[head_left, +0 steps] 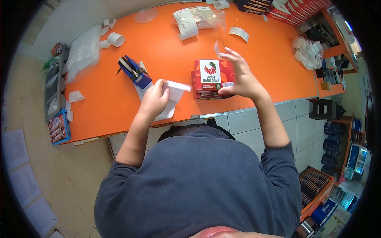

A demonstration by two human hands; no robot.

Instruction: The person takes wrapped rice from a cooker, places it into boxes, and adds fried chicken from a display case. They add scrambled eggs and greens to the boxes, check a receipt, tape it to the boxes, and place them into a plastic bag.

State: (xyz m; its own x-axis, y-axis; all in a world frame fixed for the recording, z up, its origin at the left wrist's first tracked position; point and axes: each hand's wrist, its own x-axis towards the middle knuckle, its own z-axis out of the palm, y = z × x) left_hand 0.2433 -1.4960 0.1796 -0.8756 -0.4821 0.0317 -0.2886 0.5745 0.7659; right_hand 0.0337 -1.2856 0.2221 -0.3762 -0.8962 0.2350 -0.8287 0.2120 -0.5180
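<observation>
My left hand is closed around a folded white piece of card or stiff paper, near the table's front edge. To its right stands a stack of red food boxes with a white "Ayam Bang Dava" label on the top one. My right hand is at the right side of this stack, thumb and fingers spread apart. Its thumb is over the box's near right part; whether it touches is hard to tell. A small pale strip shows at the fingertips, perhaps clinging to them.
A blue pen holder with pens stands left of the boxes. Receipts, a paper roll and plastic bags lie on the orange table. More red boxes are stacked at the back right.
</observation>
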